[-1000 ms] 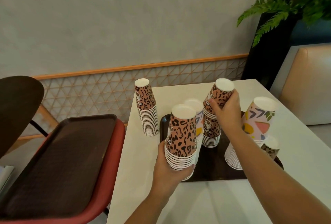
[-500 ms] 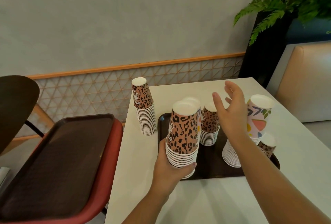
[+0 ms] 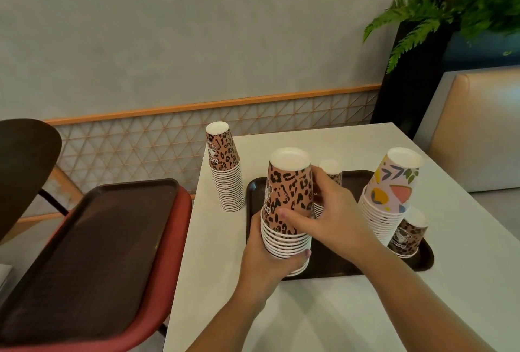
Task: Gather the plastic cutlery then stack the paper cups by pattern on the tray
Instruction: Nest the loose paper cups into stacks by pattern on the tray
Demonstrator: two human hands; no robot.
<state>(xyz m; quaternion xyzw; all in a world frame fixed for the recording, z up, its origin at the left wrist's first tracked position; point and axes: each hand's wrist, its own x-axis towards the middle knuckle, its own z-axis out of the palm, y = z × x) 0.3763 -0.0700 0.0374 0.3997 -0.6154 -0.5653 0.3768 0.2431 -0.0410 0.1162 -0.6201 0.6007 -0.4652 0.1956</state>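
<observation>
From the head view, my left hand (image 3: 267, 264) curls round the low rims of the leopard cup stack (image 3: 288, 205), thumb across the front; my right hand (image 3: 323, 216) grips the same stack higher up, thumb on its front, fingers behind; the stack stands upside down at the near left of the tray (image 3: 351, 267).

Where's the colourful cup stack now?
Head view, right side: the colourful cup stack stands on the tray's right end, beside a short leopard stack.
</observation>
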